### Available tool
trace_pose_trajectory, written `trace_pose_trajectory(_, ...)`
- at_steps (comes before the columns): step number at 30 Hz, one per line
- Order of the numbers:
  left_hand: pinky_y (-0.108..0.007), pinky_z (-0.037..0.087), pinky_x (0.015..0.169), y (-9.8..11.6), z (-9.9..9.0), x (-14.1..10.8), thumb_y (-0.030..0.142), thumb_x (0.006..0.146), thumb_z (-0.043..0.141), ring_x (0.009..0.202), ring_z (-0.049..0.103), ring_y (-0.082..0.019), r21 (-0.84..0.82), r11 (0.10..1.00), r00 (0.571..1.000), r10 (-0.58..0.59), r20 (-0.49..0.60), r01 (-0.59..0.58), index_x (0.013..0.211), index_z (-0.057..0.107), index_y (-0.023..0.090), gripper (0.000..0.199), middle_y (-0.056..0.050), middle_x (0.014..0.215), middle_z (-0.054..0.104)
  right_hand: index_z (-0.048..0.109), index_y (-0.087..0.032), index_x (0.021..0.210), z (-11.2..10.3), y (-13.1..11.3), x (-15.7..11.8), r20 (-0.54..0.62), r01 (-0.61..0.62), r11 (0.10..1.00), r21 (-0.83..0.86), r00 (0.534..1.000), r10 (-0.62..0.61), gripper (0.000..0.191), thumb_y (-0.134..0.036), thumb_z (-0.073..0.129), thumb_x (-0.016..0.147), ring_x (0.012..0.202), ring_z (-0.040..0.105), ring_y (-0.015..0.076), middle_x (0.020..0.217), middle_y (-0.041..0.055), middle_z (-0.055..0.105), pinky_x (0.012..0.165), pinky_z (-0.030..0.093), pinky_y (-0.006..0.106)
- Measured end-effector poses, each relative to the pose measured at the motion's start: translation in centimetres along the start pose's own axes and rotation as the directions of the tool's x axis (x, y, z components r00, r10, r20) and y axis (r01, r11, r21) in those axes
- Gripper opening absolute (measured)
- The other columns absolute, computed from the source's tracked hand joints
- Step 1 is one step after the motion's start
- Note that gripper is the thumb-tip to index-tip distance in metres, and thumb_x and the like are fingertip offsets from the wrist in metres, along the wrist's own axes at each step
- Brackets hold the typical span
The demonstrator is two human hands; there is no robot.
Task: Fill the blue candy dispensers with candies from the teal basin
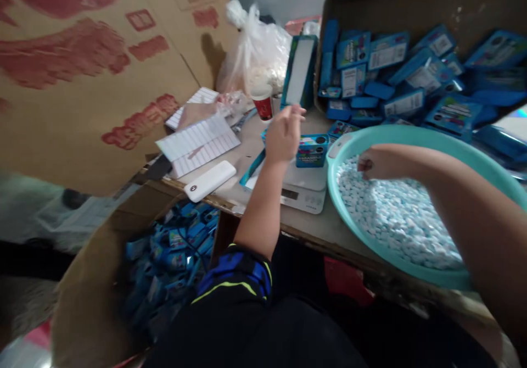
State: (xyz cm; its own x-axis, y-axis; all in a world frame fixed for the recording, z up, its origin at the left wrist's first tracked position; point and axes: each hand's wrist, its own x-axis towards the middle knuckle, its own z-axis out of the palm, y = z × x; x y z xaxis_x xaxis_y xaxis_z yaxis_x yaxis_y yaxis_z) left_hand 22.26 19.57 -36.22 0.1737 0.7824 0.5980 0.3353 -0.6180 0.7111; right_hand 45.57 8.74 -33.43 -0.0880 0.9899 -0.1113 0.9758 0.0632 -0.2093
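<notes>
My left hand (pixel 284 132) is raised over the table near the scale, its fingers pinched together; whatever may be between them is too small to make out. Behind it, a blue box (pixel 312 151) stands on the white scale (pixel 302 199). My right hand (pixel 373 163) is in the turquoise basin (pixel 338 203), its fingers curled at the surface of the small wrapped white-and-blue pieces (pixel 395 219). What it holds, if anything, is hidden. A flat blue-edged carton (pixel 252 174) lies to the left of the scale, partly behind my left forearm.
A carton (pixel 411 5) of blue boxes stands at the back right. On the table are a red cup (pixel 262 103), printed sheets (pixel 201 144) and a white power bank (pixel 209 181). A plastic bag (pixel 263 49) sits behind. Below left, a large carton (pixel 86 280) holds blue packs.
</notes>
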Motion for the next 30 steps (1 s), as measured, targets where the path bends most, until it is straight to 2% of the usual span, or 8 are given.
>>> trace_pose_trajectory(2,-0.040,0.056,0.085,-0.4,-0.4,0.6,0.076,0.104,0.029,0.088,0.071,-0.022,-0.063,0.997,0.996,-0.038,-0.081,0.033,0.098,0.072,0.022,0.069,-0.007,0.088,0.072,0.077,-0.025,0.103,-0.4,0.5,-0.5,0.023,-0.017,1.000,-0.004,1.000,0.017,0.024,-0.037,0.073,0.082,0.085,0.064,0.0276,0.088,0.0111,0.070,0.076,0.049,0.040)
trace_pose_trajectory(5,-0.038,0.056,0.084,-0.6,-0.7,1.0,0.079,0.103,0.026,0.084,0.070,-0.020,-0.092,0.995,0.990,-0.036,-0.136,0.023,0.094,0.070,0.022,0.072,-0.005,0.085,0.071,0.077,-0.023,0.108,-0.9,1.1,-0.6,0.077,-0.047,0.999,-0.019,0.996,0.048,0.027,-0.035,0.072,0.085,0.087,0.064,0.0261,0.093,0.0102,0.071,0.078,0.048,0.038)
trace_pose_trajectory(8,-0.038,0.056,0.082,-0.4,-0.9,1.0,0.080,0.102,0.029,0.082,0.071,-0.019,-0.067,0.998,0.987,-0.001,-0.164,-0.010,0.091,0.069,0.024,0.070,-0.004,0.082,0.071,0.077,-0.020,0.103,-1.5,0.9,0.0,0.152,-0.037,0.998,-0.050,0.987,0.045,0.019,-0.028,0.070,0.087,0.084,0.062,0.0224,0.095,0.0082,0.073,0.074,0.045,0.035)
trace_pose_trajectory(10,-0.039,0.057,0.080,-0.4,-0.9,1.1,0.082,0.101,0.030,0.081,0.071,-0.018,-0.046,0.998,0.984,0.024,-0.179,-0.033,0.090,0.068,0.025,0.069,-0.003,0.080,0.070,0.076,-0.019,0.099,-1.9,0.5,0.5,0.156,-0.037,0.998,-0.051,0.987,0.044,0.013,-0.024,0.069,0.090,0.079,0.060,0.0199,0.094,0.0067,0.073,0.071,0.043,0.034)
trace_pose_trajectory(16,-0.034,0.056,0.086,-1.5,-1.5,1.6,0.083,0.100,0.020,0.094,0.071,-0.018,-0.073,0.996,0.987,0.029,-0.157,-0.041,0.099,0.065,0.024,0.074,-0.004,0.088,0.069,0.073,-0.015,0.095,-2.5,-0.2,0.6,-0.056,-0.073,0.988,0.137,0.995,0.082,0.008,-0.021,0.068,0.094,0.072,0.060,0.0158,0.085,0.0070,0.071,0.070,0.046,0.033)
trace_pose_trajectory(22,-0.034,0.058,0.085,-1.8,-1.7,1.4,0.078,0.103,0.023,0.092,0.072,-0.018,-0.113,0.992,0.984,0.028,-0.174,-0.049,0.098,0.066,0.023,0.070,-0.005,0.090,0.069,0.073,-0.018,0.098,-1.2,-2.3,2.6,-0.301,0.026,0.928,0.371,0.949,0.093,0.011,-0.026,0.068,0.093,0.077,0.062,0.0185,0.086,0.0060,0.068,0.072,0.052,0.034)
trace_pose_trajectory(26,-0.035,0.059,0.084,-1.1,-1.7,1.1,0.071,0.107,0.031,0.090,0.073,-0.020,-0.117,0.993,0.986,0.005,-0.164,-0.025,0.096,0.068,0.023,0.062,-0.004,0.087,0.070,0.074,-0.020,0.100,-0.2,-4.0,3.7,-0.380,0.145,0.913,0.380,0.925,0.011,0.017,-0.035,0.073,0.093,0.085,0.064,0.0212,0.094,0.0081,0.068,0.079,0.055,0.037)
trace_pose_trajectory(30,-0.033,0.058,0.083,-0.2,-1.6,0.9,0.066,0.106,0.041,0.086,0.072,-0.020,-0.071,0.997,0.993,-0.003,-0.115,-0.005,0.092,0.067,0.022,0.053,-0.004,0.086,0.072,0.076,-0.019,0.097,0.6,-4.4,4.0,-0.419,0.208,0.907,0.367,0.907,-0.038,0.017,-0.035,0.073,0.091,0.080,0.061,0.0186,0.094,0.0072,0.068,0.074,0.053,0.035)
